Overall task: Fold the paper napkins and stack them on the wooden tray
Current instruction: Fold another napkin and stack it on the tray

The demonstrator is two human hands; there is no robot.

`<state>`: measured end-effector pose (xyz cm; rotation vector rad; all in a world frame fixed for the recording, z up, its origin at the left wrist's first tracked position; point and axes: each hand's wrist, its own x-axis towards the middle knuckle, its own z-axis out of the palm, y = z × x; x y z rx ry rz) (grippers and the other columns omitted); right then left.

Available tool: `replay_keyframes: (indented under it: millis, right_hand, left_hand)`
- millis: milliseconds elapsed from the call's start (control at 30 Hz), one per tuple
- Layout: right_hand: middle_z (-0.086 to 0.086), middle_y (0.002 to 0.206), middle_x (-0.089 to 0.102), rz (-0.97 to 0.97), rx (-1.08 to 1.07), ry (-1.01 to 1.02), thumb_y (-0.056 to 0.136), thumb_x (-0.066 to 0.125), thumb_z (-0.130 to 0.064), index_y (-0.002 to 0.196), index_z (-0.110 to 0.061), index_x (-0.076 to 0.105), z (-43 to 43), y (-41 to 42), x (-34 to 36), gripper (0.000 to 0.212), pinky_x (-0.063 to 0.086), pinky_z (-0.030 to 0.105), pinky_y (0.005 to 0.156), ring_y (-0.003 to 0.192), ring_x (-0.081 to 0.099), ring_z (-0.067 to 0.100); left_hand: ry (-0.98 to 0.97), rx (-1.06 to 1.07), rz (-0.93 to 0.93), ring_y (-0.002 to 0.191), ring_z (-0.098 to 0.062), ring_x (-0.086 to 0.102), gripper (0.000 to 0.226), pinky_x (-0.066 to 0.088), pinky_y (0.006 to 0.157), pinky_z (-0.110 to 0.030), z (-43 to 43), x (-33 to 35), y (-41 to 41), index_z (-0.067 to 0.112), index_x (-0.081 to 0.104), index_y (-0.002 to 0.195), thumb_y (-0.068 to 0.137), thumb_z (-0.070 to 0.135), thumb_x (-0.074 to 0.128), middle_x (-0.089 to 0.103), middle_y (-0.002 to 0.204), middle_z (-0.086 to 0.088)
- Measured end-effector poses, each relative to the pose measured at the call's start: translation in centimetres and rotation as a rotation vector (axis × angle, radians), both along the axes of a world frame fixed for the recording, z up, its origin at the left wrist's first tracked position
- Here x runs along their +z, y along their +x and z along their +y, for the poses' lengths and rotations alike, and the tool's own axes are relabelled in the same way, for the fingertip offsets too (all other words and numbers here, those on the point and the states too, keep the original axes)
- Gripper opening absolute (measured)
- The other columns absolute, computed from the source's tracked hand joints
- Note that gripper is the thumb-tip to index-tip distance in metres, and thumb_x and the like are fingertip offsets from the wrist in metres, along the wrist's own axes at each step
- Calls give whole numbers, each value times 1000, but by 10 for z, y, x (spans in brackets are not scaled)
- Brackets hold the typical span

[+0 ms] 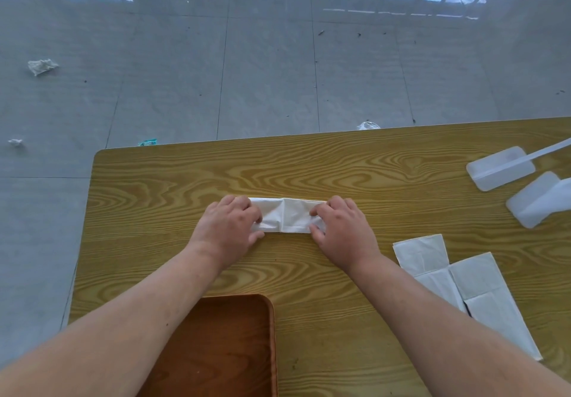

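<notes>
Both ends of one napkin (287, 216) were held at the time of inspection. It lay as a narrow folded strip across the middle of the counter (309, 165), just beyond the wooden tray (273, 328). The tray sat at the near edge, and no napkin showed in the part not hidden by the forearm. The left hand (228, 225) gripped the strip's left end, fingers curled over it and thumb at its near edge. The right hand (340, 230) pinched the right end in like manner. A crease crossed the strip at its centre, between the two hands.

Further flat napkins (472, 276) lay overlapping on the counter to the right, near the right forearm. White plastic pieces (500, 168) sat toward the far right edge. Crumpled paper (41, 66) was noted on the floor.

Assessment: the step in hand appeared to be closing the strip end over end at the centre crease. To do it well:
- One end should stay pinned flat while the other is carried over.
- Corners and long edges should be matched before any pressure is applied.
- The fold should then be pressed from the crease outward.

Thin tissue would likely skew or tear if dragged. The task was judged to be at an early stage.
</notes>
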<state>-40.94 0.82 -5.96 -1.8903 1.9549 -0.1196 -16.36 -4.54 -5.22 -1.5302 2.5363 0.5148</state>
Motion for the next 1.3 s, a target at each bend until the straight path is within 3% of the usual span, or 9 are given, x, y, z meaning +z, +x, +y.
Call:
replay_keyframes:
  millis: [133,300,533,733,833,933,1067,1200,1300]
  right_hand:
    - [-1,117,60,34,90,-12,94,63,-40,125,-25,68,-2,-2,0,35,46,37,100,111,53,23]
    - [0,103,60,78,120,-69,96,63,-29,99,-23,72,-4,-3,0,11,50,43,91,100,54,26]
    - [3,100,62,62,3,-132,92,66,-22,102,-16,65,1,8,0,12,49,40,86,96,55,27]
    - [-2,63,69,-254,-318,246,97,56,-52,69,-18,64,11,29,0,45,54,38,57,61,66,20]
    - [8,74,78,-735,-654,465,95,66,-53,87,-4,72,7,41,-1,49,63,40,56,56,73,20]
    - [10,84,76,-1021,-841,511,92,75,-45,99,-3,72,3,48,0,43,57,32,51,56,68,18]
    - [0,76,68,-1011,-790,433,95,71,-32,87,-15,73,-1,47,6,19,48,25,49,55,57,8]
    - [-4,75,67,-1064,-683,417,96,68,-24,87,-19,80,-5,39,17,16,42,28,55,58,51,9]
    - [-6,74,65,-1146,-593,412,93,67,-22,86,-26,84,-6,33,23,18,36,27,56,59,44,8]
  left_hand:
    - [37,12,36,124,-17,52,27,45,106,-36,-4,1,2,31,67,121,99,46,62,57,127,9]
    - [10,-16,5,119,-17,53,21,46,102,-37,-2,4,2,30,70,114,103,41,56,58,122,9]
    - [37,-16,-8,117,-17,57,25,45,100,-34,1,3,0,30,63,117,99,47,59,59,120,9]
    - [91,76,17,97,-20,65,17,51,82,-35,8,6,-15,27,66,103,99,41,56,66,102,9]
    - [97,169,146,86,-20,64,12,55,75,-38,16,12,-20,29,63,96,94,40,61,65,94,12]
    - [93,167,218,82,-18,63,11,55,73,-38,23,19,-24,30,63,94,93,41,62,65,90,13]
    - [107,134,254,89,-15,63,19,53,76,-35,28,22,-25,31,64,99,93,49,64,61,94,15]
    - [21,322,341,109,-10,53,54,47,92,-29,22,20,-16,25,64,121,88,68,63,54,115,11]
    - [304,615,418,113,-12,55,76,48,93,-31,9,23,-11,23,58,137,82,75,67,53,123,8]
